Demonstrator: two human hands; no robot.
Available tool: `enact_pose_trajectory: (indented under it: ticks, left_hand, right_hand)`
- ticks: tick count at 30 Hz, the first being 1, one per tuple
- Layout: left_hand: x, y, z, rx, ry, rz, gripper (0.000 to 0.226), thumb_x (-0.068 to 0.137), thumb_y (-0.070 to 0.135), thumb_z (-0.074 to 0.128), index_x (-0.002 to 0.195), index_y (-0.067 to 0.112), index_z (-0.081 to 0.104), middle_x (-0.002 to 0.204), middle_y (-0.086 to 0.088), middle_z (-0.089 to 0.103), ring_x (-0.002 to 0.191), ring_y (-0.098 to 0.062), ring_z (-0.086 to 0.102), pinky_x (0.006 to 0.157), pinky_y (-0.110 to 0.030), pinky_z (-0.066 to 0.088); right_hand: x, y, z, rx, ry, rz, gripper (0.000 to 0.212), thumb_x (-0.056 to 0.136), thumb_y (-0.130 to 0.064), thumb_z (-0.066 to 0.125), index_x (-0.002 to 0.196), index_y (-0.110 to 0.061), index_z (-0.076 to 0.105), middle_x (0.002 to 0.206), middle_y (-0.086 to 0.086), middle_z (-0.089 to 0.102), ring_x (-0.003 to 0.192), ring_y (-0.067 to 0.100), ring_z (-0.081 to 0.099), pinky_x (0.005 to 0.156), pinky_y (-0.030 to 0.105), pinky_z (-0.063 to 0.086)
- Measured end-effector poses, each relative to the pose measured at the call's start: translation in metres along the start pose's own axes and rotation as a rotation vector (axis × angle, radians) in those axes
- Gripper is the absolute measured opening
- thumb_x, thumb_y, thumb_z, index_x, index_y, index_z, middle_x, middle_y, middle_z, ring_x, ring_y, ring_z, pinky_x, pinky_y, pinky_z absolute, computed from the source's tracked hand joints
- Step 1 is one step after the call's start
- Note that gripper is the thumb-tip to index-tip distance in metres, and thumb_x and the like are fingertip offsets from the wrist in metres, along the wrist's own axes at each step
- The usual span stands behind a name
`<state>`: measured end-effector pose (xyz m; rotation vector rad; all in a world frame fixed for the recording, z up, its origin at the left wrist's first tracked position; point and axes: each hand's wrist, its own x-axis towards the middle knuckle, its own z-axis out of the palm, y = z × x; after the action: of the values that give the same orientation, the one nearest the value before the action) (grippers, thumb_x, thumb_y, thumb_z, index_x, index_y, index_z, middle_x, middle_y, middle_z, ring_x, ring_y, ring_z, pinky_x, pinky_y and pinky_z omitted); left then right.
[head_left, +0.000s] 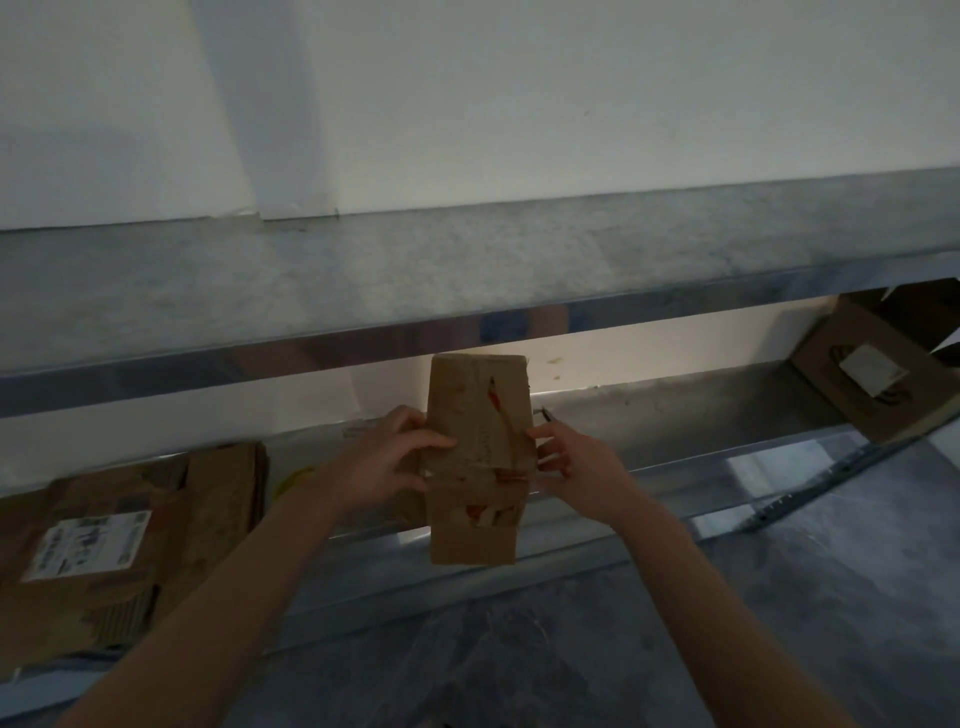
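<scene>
Your left hand (387, 460) and right hand (574, 470) grip a flattened cardboard box (475, 395) by its side edges, upright between your fingers (435, 441). Left of your fingers, more flattened boxes (104, 545) lie on the shelf (675, 415).

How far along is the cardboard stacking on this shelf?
Done: a flattened cardboard stack lies at the left. In hand: left hand and right hand grip a folded cardboard piece over the shelf. Left: laying it down, perhaps also the box at the right.

Dim, soft, grainy; wide-angle edge bending.
</scene>
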<state>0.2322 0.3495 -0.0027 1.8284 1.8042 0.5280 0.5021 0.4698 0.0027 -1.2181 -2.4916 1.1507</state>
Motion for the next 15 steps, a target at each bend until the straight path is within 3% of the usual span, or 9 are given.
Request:
enact_pose_trajectory:
  ticks: [3, 5, 7, 9, 11, 13, 15]
  left_hand:
    - [0.000, -0.001, 0.012, -0.139, 0.116, -0.032, 0.047, 0.077, 0.018, 0.078, 0.115, 0.041, 0.061, 0.127, 0.011, 0.033, 0.122, -0.010, 0.039, 0.109, -0.027, 0.039]
    - [-0.003, -0.002, 0.022, -0.245, 0.181, -0.084, 0.043, 0.078, 0.019, 0.077, 0.108, 0.045, 0.061, 0.140, 0.015, 0.030, 0.130, -0.008, 0.035, 0.107, -0.018, 0.035]
    - [-0.005, 0.000, 0.025, -0.334, 0.184, -0.115, 0.042, 0.078, 0.021, 0.077, 0.109, 0.045, 0.063, 0.149, 0.015, 0.028, 0.131, -0.002, 0.034, 0.098, -0.005, 0.033]
    - [-0.005, 0.004, 0.026, -0.375, 0.181, -0.099, 0.042, 0.081, 0.021, 0.075, 0.109, 0.048, 0.061, 0.144, 0.024, 0.031, 0.122, 0.013, 0.038, 0.090, 0.003, 0.034]
    - [-0.003, 0.010, 0.029, -0.355, 0.215, -0.099, 0.044, 0.084, 0.021, 0.072, 0.108, 0.053, 0.055, 0.133, 0.037, 0.031, 0.112, 0.026, 0.037, 0.090, 0.003, 0.035]
    - [-0.001, 0.015, 0.032, -0.349, 0.221, -0.142, 0.050, 0.084, 0.022, 0.071, 0.113, 0.056, 0.049, 0.129, 0.036, 0.033, 0.113, 0.018, 0.041, 0.096, -0.009, 0.041]
    - [-0.001, 0.017, 0.031, -0.381, 0.168, -0.201, 0.058, 0.083, 0.033, 0.072, 0.126, 0.055, 0.040, 0.141, 0.023, 0.030, 0.122, 0.001, 0.041, 0.097, -0.020, 0.043]
  right_hand:
    - [0.004, -0.002, 0.008, 0.025, 0.063, 0.000, 0.045, 0.081, -0.032, 0.079, 0.117, -0.034, 0.052, 0.102, -0.010, 0.066, 0.089, 0.003, 0.065, 0.074, 0.016, 0.053]
    - [0.002, 0.000, 0.013, 0.115, 0.093, 0.000, 0.045, 0.079, -0.032, 0.081, 0.114, -0.034, 0.052, 0.099, -0.011, 0.065, 0.085, 0.003, 0.066, 0.065, 0.011, 0.051]
    - [0.001, 0.001, 0.017, 0.230, 0.102, 0.018, 0.047, 0.077, -0.030, 0.082, 0.113, -0.033, 0.052, 0.100, -0.010, 0.064, 0.084, 0.005, 0.067, 0.066, 0.014, 0.054]
    - [0.002, 0.001, 0.022, 0.263, 0.128, 0.045, 0.046, 0.078, -0.031, 0.082, 0.114, -0.032, 0.053, 0.101, -0.009, 0.063, 0.085, 0.006, 0.066, 0.066, 0.015, 0.055]
    - [0.004, -0.003, 0.025, 0.266, 0.201, 0.051, 0.042, 0.080, -0.030, 0.080, 0.113, -0.028, 0.055, 0.100, -0.007, 0.063, 0.084, 0.005, 0.065, 0.060, 0.010, 0.051]
    - [0.002, -0.006, 0.027, 0.258, 0.230, 0.044, 0.041, 0.082, -0.027, 0.079, 0.114, -0.028, 0.053, 0.100, -0.009, 0.061, 0.088, 0.007, 0.064, 0.060, 0.009, 0.051]
    - [-0.005, -0.005, 0.030, 0.396, 0.146, 0.032, 0.048, 0.083, -0.028, 0.077, 0.122, -0.029, 0.049, 0.109, -0.009, 0.059, 0.099, 0.014, 0.065, 0.070, 0.015, 0.056]
